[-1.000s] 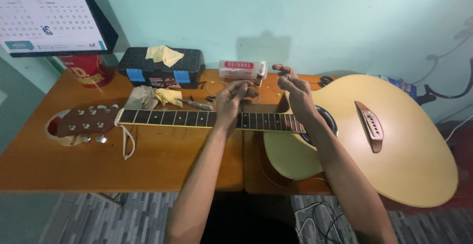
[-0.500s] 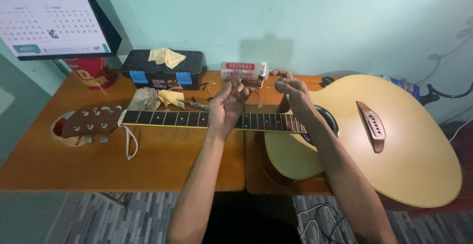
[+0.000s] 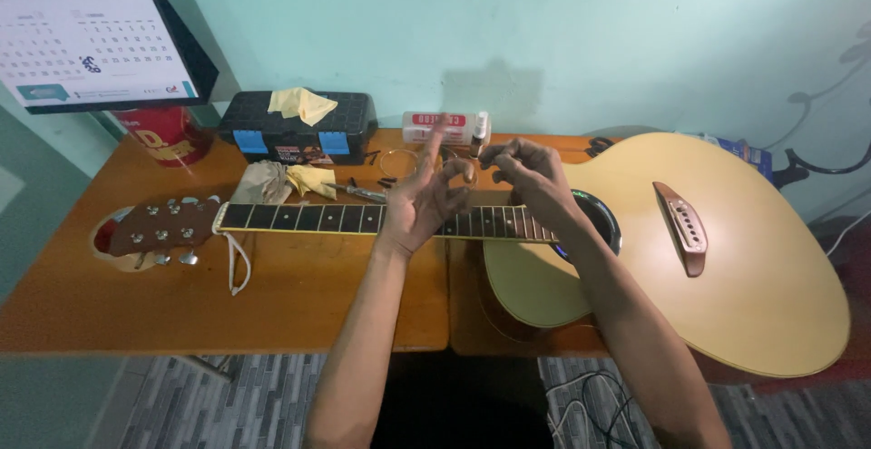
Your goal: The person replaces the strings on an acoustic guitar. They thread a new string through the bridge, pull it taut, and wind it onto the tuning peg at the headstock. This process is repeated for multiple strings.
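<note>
Here, a pale glossy acoustic guitar [image 3: 726,258] lies flat across the orange wooden table [image 3: 272,304], dark fretted neck [image 3: 308,218] pointing left. Above the neck, the left hand [image 3: 422,200] has fingers spread, while the right hand [image 3: 526,172] pinches something too thin to make out; if it's a wire string, it could whip free

Guitar [image 3: 726,268] body: pale wood, smooth satin finish with soft sheen. Fretboard [image 3: 308,219] was dark wood crossed by thin metal frets; headstock [image 3: 163,227] reddish-brown wood carrying shiny metal tuning pegs. Bridge [image 3: 685,229] was brown wood. Bench [image 3: 227,304] was orange-brown wood, smooth, faintly glossy. Black toolbox [image 3: 295,127] looked matt plastic; yellow cloth [image 3: 302,104] on it was soft and crumpled. Calendar [image 3: 91,36] was matt paper.
</note>
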